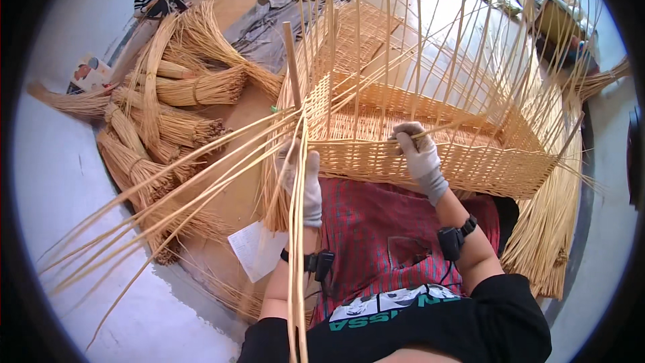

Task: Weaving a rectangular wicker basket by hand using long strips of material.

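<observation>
Both hands wear pale gloves in the head view, the only one. Right hand (418, 154) has its fingers curled shut on a thin rod (463, 122) at the top edge of the basket. Left hand (299, 181) is by the basket's left near corner, partly behind long loose rods (304, 124); its thumb points up, but how tightly it holds, or what, cannot be told. The woven basket (470, 165) sits in front of the person, just past the red checked cloth (363, 228), with tall thin sticks (418, 33) poking up from its sides. The thin rod could slip if the gloved fingers pinch too softly, and then the weave might go loose. It could crack if bent too sharply. The loose rods spread left and hang down over the left arm, so a quick arm move might snag them or pull the corner crooked. A hard tug could also lean the tall thin sticks out of line.
</observation>
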Motion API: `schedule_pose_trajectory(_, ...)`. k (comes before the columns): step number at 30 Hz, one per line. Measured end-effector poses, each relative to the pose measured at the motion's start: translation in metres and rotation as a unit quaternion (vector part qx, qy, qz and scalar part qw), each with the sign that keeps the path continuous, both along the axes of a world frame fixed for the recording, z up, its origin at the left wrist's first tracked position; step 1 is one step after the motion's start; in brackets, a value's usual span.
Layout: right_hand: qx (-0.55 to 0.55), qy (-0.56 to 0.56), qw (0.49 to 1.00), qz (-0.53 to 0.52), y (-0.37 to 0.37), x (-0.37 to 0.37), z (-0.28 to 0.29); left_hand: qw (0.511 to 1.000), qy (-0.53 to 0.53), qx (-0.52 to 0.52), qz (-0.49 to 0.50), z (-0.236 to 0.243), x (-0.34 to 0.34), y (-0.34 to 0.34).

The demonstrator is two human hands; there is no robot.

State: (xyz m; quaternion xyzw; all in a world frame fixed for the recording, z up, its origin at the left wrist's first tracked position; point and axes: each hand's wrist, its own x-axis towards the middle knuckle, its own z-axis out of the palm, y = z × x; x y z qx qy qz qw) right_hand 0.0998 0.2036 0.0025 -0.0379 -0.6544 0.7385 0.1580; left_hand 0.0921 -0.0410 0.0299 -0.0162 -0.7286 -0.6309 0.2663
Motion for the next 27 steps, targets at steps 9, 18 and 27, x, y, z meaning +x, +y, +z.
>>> schedule_pose_trajectory(9,0.158,-0.015,0.983,-0.093,-0.009,-0.009,0.026,0.985,-0.089,0.141,-0.035,-0.022,-0.019,-0.022)
schedule_pose_trajectory(18,0.433,0.077,0.897,-0.049,-0.092,-0.162,0.137,0.952,-0.270,-0.142,-0.001,-0.012,-0.048,-0.022)
schedule_pose_trajectory(27,-0.107,0.124,0.985,-0.046,-0.036,0.032,-0.005,0.849,-0.313,0.361,-0.228,-0.134,-0.096,-0.015)
